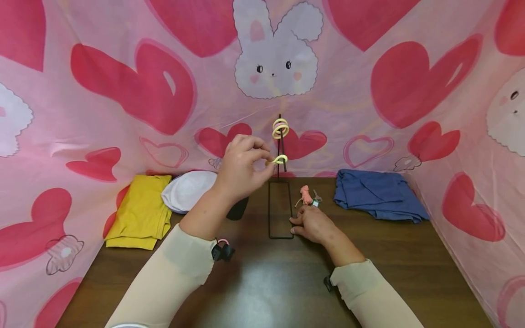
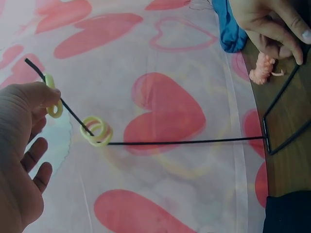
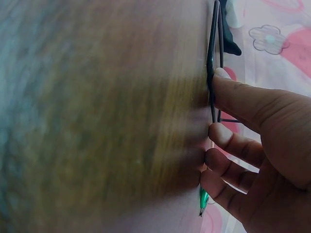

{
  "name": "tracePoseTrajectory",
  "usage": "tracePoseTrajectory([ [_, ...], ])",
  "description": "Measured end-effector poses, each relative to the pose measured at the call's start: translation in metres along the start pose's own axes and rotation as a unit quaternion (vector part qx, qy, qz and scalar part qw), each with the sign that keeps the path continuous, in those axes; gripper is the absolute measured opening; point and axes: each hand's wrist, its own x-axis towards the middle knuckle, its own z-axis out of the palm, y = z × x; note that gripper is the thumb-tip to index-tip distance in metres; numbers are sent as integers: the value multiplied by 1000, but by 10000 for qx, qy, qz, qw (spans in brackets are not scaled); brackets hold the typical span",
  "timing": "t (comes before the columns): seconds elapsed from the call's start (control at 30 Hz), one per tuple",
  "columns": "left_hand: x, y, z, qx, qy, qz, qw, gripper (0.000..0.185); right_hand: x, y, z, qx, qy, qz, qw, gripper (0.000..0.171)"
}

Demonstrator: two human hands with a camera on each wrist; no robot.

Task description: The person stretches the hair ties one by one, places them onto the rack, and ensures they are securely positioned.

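A black wire stand (image 1: 269,210) rises from a rectangular base on the table, with a slanting arm at its top. Between thumb and index finger, my left hand (image 1: 244,166) pinches a yellow ring (image 2: 55,99) that encircles the arm near its free end. The other fingers of that hand are spread loosely. Further up the arm hang more yellow rings (image 1: 280,129), bunched at the bend in the left wrist view. Low on the table, my right hand (image 1: 315,224) holds the right side of the base, its thumb (image 3: 233,92) against the wire.
Just beyond the right hand lie a pink plush charm (image 1: 306,195) and a key (image 1: 317,196). Folded blue cloth (image 1: 375,193) sits at right. Folded yellow cloth (image 1: 141,212), a white round item (image 1: 188,189) and a dark object (image 1: 238,209) are at left. Patterned cloth walls surround the table.
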Motion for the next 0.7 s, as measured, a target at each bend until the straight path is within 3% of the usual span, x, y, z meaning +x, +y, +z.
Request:
tracePoseTrajectory([
  [0.33,13,-12,14,413,16,-664,9969,13,0,0,-1,-53,-28,-42,10000,37],
  [0.7,28,-18,33,846,-120,-1775,9804,15,0,0,-1,-6,37,-72,10000,36],
])
